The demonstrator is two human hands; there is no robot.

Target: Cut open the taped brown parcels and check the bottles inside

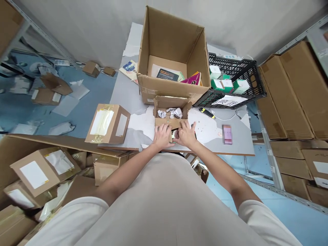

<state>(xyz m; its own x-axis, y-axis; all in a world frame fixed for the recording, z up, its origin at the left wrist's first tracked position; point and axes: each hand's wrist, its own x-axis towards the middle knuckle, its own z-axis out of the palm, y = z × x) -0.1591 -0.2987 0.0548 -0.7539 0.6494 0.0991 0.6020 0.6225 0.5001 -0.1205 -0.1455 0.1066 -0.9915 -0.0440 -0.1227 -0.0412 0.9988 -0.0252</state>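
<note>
A small open cardboard box (171,101) with crumpled white paper (175,112) inside stands near the table's front edge. At its near side, my left hand (163,136) curls its fingers over the near flap. My right hand (186,135) is bent beside it, fingertips at the same flap and thumb turned inward. Between the hands shows a small green-and-white item (174,134), mostly covered by my fingers, so its kind is unclear. A dark edge peeks out just right of my right hand.
Behind stands a large open carton (174,90) holding books. A black crate (260,90) with green-and-white boxes is at its right. A yellow-black utility knife (207,113) and a purple pack (227,134) lie at right, a taped carton (109,124) at left. Shelving flanks the table.
</note>
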